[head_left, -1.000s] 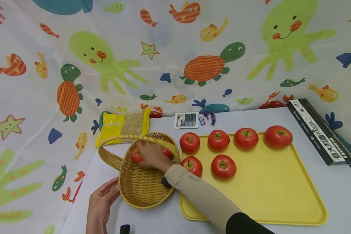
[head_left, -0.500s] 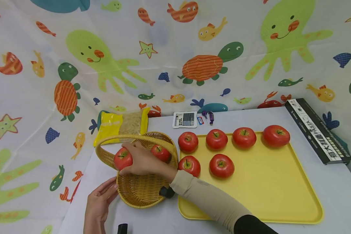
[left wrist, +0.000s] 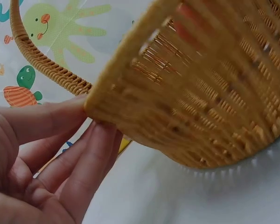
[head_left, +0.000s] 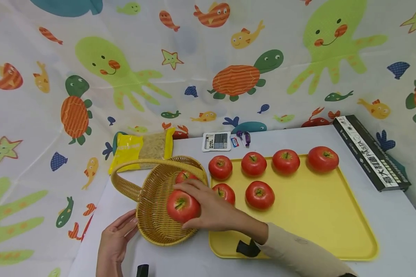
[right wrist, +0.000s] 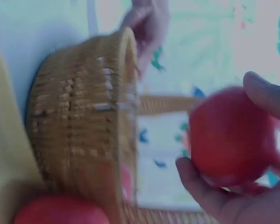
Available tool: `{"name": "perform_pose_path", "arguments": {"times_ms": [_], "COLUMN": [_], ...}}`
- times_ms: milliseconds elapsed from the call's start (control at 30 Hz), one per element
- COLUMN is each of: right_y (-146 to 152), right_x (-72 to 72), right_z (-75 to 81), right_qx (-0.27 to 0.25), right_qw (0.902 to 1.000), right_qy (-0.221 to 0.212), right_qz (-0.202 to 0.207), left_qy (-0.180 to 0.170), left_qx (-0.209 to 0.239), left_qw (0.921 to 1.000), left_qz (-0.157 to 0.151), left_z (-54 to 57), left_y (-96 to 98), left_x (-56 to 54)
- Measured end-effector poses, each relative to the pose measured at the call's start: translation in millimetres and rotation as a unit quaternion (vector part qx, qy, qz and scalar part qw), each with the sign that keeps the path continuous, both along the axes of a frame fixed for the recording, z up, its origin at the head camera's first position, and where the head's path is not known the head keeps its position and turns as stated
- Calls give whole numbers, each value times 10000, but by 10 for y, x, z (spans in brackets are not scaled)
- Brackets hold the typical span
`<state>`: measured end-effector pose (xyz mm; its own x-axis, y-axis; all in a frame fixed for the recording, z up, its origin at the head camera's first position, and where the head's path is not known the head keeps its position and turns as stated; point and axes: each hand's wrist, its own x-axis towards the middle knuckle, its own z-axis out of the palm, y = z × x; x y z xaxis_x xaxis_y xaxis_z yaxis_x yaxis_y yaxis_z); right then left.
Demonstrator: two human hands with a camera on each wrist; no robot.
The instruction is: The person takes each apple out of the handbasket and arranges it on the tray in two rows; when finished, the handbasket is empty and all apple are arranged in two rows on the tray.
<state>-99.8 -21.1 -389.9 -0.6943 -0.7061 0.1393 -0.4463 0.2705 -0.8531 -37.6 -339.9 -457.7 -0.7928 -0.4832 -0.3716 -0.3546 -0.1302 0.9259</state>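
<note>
My right hand [head_left: 215, 209] grips a red tomato [head_left: 183, 206] with a green stem, held over the right side of the wicker basket [head_left: 156, 215]. In the right wrist view that tomato [right wrist: 233, 137] sits between thumb and fingers, above the basket's rim. Another tomato [head_left: 185, 176] lies inside the basket at the back, partly behind the handle. My left hand [head_left: 116, 238] holds the basket's left rim; in the left wrist view thumb and fingertips [left wrist: 102, 133] pinch the rim [left wrist: 123, 56] near the handle's base.
A yellow tray [head_left: 315, 215] lies right of the basket, with several tomatoes [head_left: 260, 195] along its back and left. Behind are a yellow bag [head_left: 142, 149], a white packet [head_left: 216, 141] and small candies [head_left: 242, 139]. A black pasta box [head_left: 371, 154] lies far right.
My right hand lifted the tomato from the basket's back, swung it left beneath the handle, then brought it right and toward me. The left hand stayed at the rim.
</note>
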Motion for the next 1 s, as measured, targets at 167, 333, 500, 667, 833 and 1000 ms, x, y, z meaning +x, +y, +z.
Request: {"name": "perform_pose_path", "arguments": {"times_ms": [167,333,500,667,833,1000], "right_y": [603,1068,1640,2064,2247,2287], "right_x": [238,280,157,44,33,35], "right_z": [190,266,50,-311,-639,-825], "right_qx": [78,-60,59,470,756,835], "right_qw": [9988,9893,9596,9381,9341,9346], "right_qy": [86,429,683,478,-50,-348], "right_qz": [-476,-1392,-2727,-3397,-3488,-3440], "left_qy": [-55,-107,-145,-77,-34,-45], "left_qx": [57,158,192,189,147,181], "left_qw": [10000,9998,9997,9997,9998,9998], "left_qz": [-61,72,22,94,118,123], "left_z": [-2,31,47,37,36,34], "left_y": [38,34,32,38,46,50], "left_x": [0,-3,-18,-16,-12,-13]}}
